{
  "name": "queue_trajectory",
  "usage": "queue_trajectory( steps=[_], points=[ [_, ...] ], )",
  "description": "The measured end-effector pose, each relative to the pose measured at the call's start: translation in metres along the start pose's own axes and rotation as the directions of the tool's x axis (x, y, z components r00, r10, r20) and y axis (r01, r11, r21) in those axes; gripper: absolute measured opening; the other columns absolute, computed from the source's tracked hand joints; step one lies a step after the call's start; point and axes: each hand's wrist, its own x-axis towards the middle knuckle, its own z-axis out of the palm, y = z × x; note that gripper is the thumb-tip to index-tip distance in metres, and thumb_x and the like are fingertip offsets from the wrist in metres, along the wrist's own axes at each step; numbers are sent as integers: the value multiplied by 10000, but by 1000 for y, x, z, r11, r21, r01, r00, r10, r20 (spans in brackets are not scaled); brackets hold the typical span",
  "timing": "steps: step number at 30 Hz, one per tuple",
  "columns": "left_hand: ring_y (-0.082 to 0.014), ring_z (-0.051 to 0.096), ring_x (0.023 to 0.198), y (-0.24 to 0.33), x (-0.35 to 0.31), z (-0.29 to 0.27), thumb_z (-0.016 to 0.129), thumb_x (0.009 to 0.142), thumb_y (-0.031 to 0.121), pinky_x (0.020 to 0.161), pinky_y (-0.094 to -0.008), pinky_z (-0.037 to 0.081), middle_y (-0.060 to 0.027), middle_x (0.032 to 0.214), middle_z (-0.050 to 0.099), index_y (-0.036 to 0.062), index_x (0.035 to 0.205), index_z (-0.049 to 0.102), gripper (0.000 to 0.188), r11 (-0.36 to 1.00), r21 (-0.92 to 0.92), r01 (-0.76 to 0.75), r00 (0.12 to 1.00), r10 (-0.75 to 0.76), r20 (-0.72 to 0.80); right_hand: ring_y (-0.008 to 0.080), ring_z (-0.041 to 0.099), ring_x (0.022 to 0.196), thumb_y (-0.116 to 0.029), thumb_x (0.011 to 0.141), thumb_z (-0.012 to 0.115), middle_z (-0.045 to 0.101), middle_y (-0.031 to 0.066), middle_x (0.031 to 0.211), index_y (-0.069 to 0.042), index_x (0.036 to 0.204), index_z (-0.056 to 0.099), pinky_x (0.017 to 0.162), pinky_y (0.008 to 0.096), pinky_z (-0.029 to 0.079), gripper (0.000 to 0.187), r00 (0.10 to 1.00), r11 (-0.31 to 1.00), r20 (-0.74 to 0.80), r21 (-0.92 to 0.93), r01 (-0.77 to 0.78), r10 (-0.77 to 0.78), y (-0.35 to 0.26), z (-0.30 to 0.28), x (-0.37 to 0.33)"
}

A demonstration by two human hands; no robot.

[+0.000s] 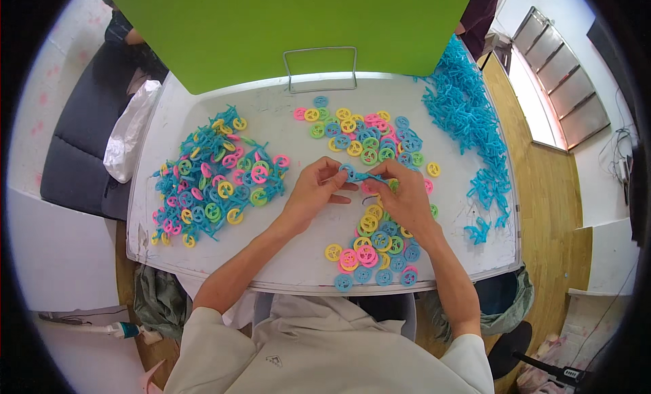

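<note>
Above the middle of the white table (285,248), my two hands meet with their fingers bent. My left hand (308,190) pinches a small blue spoked wheel (346,169) at its fingertips. Touching that wheel is a blue branched plastic piece (369,178), gripped by my right hand (407,194), whose fingers partly cover it. Loose wheels in pink, yellow, green and blue (367,255) lie beyond and below my hands, partly hidden by the right one. To the left is a heap of blue pieces with wheels on them (211,180). Bare blue branched pieces (468,102) run along the right edge.
A green board (291,28) stands across the table's far side, a metal wire handle (320,49) before it. Left of the table are a dark padded seat (88,129) and a silvery bag (130,133). Dark sleeves of other people (480,14) show behind the board.
</note>
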Motion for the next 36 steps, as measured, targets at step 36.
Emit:
queue_trajectory(
  steps=[36],
  points=[
    [-153, 670, 828, -17, -10, 12, 473, 907, -60, 759, -280, 577, -110, 887, 668, -57, 958, 593, 130, 893, 338, -297, 946, 323, -23, 76, 610, 771, -24, 837, 687, 657, 32, 826, -1, 849, 612, 709, 228, 495, 80, 986, 869, 5, 472, -147, 164, -6, 7, 0]
  ],
)
